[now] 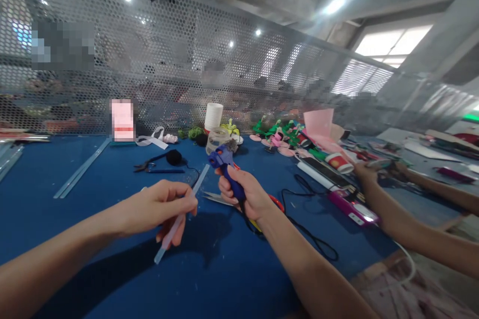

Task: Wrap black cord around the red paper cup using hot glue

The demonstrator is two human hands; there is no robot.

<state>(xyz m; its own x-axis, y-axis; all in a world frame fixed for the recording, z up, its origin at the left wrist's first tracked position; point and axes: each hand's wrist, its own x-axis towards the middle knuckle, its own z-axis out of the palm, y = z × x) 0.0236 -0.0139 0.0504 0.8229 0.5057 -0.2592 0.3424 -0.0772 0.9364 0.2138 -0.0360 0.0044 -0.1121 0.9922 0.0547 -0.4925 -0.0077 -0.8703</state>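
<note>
My left hand (164, 207) pinches a translucent glue stick (200, 179), which slants up to the right with both ends showing. In my right hand (243, 187) is a blue hot glue gun (232, 179), its fingers wrapped round the handle and its black cord running down behind the wrist. The stick's upper end is close to the gun, with a small gap between them. Under my right hand lies a pair of scissors (217, 199) with red and yellow showing on the handles; my hand partly hides it.
Pliers (147, 164) and a ball of black yarn (174, 157) lie behind my left hand. More glue sticks (84, 169) are at left. A clear jar (217, 139), paper cups (213, 117) and green figures (279, 127) stand behind. A purple power strip (354, 208) and another person's arms (411, 224) are at right.
</note>
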